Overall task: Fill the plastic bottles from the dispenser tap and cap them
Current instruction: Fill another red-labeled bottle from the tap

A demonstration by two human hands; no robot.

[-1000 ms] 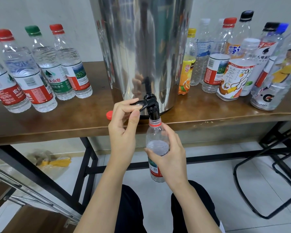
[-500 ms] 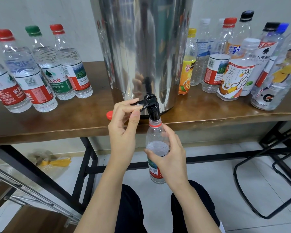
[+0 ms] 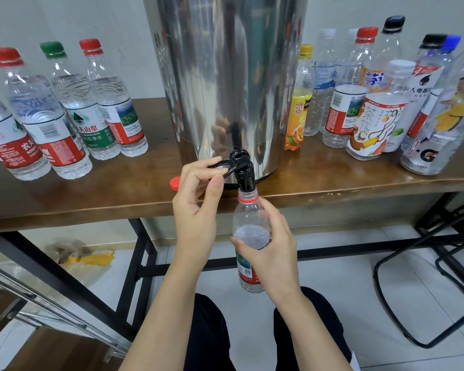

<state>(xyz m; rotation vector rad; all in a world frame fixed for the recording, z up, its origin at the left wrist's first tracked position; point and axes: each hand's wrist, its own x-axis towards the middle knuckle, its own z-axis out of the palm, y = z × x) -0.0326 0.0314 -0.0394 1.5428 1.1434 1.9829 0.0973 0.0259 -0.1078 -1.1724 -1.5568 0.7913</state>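
A steel dispenser (image 3: 231, 76) stands on the brown table (image 3: 91, 199), its black tap (image 3: 243, 172) jutting over the front edge. My left hand (image 3: 196, 210) pinches the tap's black lever (image 3: 223, 165) between thumb and fingers. My right hand (image 3: 271, 253) grips a clear plastic bottle (image 3: 248, 218) with a red neck ring, held upright with its mouth right under the spout. Water stands about halfway up, at my fingers. A loose red cap (image 3: 175, 182) lies on the table left of the tap.
Several capped water bottles (image 3: 73, 111) stand at the table's left. Several mixed drink bottles (image 3: 375, 108) crowd the right side. Black table legs (image 3: 134, 277) and a black chair frame (image 3: 423, 290) stand on the tiled floor. My dark-trousered knees (image 3: 209, 333) are below.
Both hands stay where they were. The bottle has shifted only slightly, and the water level looks about the same.
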